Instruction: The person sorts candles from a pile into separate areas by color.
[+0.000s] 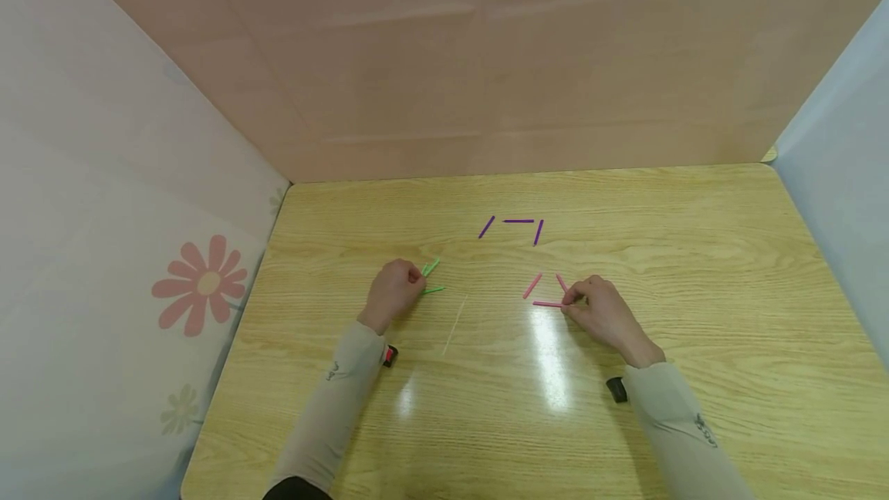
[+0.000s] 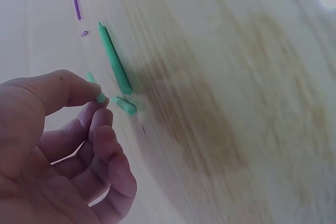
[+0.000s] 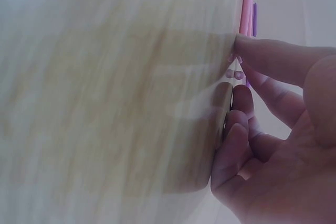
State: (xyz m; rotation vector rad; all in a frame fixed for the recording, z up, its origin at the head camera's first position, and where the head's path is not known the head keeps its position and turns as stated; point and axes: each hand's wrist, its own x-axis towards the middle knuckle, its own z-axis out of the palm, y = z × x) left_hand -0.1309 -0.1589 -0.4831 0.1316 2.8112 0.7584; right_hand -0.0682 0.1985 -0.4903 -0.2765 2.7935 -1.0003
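My left hand (image 1: 396, 289) pinches a short green stick (image 2: 101, 96) between thumb and index finger. Beside those fingertips a longer green stick (image 2: 115, 59) and another green stick (image 2: 125, 105) lie on the wooden table. Over at the right, my right hand (image 1: 603, 313) has its thumb and index fingertips together at the right end of a flat-lying pink stick (image 1: 547, 304). A slanted pink stick (image 1: 561, 282) runs up from near these fingers, and one more pink stick (image 1: 532, 285) leans the other way to its left. The right fingertips partly hide the pink ends.
Farther back lie three purple sticks: a slanted purple stick (image 1: 487, 227), a level purple stick (image 1: 518, 221) and a steep purple stick (image 1: 538, 232). The wooden table (image 1: 729, 268) meets a brownish backdrop (image 1: 486, 99) behind and pale side panels. Dark wrist devices show at both sleeves.
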